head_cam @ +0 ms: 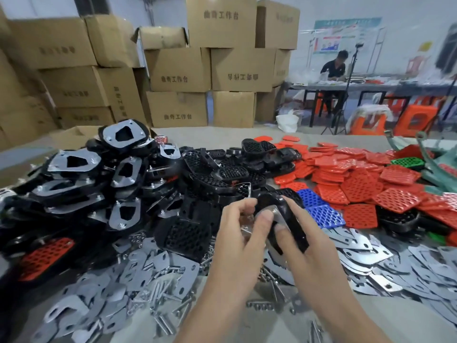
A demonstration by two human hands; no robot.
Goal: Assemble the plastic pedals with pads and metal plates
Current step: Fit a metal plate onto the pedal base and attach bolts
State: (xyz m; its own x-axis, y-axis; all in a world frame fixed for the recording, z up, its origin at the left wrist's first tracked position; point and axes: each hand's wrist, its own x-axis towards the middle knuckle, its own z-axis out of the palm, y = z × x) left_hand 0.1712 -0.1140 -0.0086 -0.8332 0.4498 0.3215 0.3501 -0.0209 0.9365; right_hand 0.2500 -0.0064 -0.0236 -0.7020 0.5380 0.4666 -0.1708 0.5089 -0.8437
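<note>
1. The black pedal [295, 225] is held above the table [222, 134] at mid-view, with a metal plate [276, 211] lying against it.
2. Your left hand [237, 226] has its grip pinching the pedal's 9 o'clock edge, fingertips by the plate. Your right hand [306, 241] has its grip curled round the rim at 3 o'clock.
3. You seem to be seating the plate. Steady the pedal with the right hand, press the plate flat with the left, and line up the holes before reaching for the screws [158, 300] at 7 o'clock. Blur hides the holes.
4. Loose plates [366, 246] lie at 4 o'clock, blue pads [321, 214] and red pads [358, 186] at 2, and finished pedals [123, 169] are heaped at 9.
5. The cardboard boxes [178, 70] at 12 are printed with what looks like "曲奇工作台". No brand shows on the pedal.
</note>
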